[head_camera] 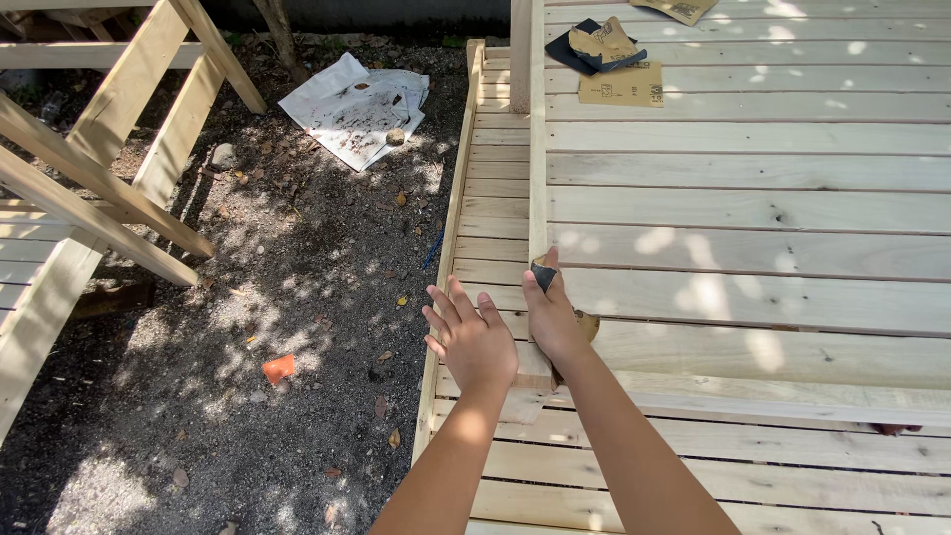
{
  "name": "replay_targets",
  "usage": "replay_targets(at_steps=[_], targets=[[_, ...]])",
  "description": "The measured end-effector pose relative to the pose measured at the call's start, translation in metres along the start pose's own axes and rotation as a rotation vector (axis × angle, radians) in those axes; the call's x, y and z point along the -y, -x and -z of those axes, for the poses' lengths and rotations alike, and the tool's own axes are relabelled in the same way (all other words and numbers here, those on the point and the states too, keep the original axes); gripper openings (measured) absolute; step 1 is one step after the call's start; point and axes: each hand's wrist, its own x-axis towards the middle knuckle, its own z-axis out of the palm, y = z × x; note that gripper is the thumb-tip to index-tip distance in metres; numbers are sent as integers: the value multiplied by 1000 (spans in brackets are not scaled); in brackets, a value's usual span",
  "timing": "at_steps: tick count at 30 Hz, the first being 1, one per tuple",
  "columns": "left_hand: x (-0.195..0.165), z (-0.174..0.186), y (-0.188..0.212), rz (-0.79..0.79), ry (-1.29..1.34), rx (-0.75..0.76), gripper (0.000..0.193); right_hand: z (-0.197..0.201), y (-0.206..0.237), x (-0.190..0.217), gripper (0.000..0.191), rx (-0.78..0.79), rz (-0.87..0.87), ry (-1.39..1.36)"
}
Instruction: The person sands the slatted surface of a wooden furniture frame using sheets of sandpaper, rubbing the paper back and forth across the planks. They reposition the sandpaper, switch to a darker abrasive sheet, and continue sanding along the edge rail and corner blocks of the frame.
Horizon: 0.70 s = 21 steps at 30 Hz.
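My right hand point(553, 322) is curled around a small folded piece of dark-faced sandpaper point(544, 274), pinching it against the edge of the pale slatted wooden surface point(753, 198). My left hand point(474, 342) sits just beside it, fingers spread, holding nothing, above the lower slats. More tan sandpaper sheets point(619, 84) lie well apart at the far end. White crumpled paper point(357, 109) rests on the dirt.

A small folded piece of sandpaper point(544, 274), dark on one face and tan on the other, is pressed against the upright edge of a pale wooden board point(536, 178) in a slatted frame.
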Motion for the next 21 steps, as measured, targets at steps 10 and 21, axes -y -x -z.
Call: replay_targets(at_steps=[10,21], targets=[[-3,0,-5,-71,-182,58,63,-2,4,-3,75,-29,187,184],[0,-5,-7,-210,-228,43,65,-2,11,4,78,-16,246,281]])
